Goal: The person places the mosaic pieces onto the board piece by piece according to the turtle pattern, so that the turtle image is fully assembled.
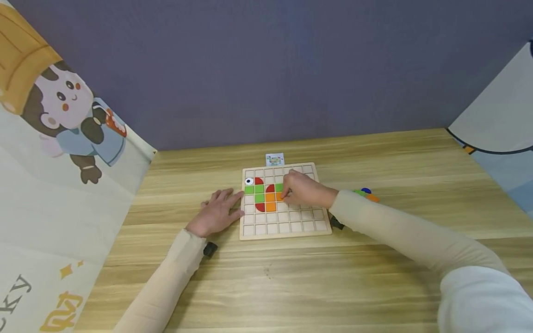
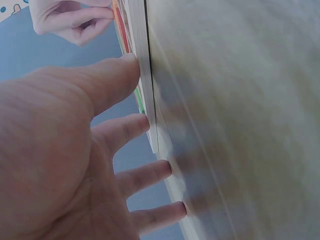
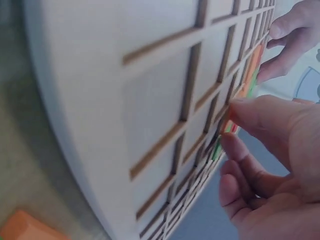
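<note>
Wood board (image 1: pixel 284 227) holds 3 red pcs (image 1: pixel 260 207), L grip (image 1: pixel 215 213) spread, R grip (image 1: pixel 303 190) pinching 1 orange pc (image 1: pixel 279 196).

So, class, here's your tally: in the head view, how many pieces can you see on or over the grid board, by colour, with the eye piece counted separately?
Green pieces: 4
Red pieces: 3
Orange pieces: 3, one at the right hand
Eye piece: 1
Total: 11 visible; the right hand may hide others.
</note>
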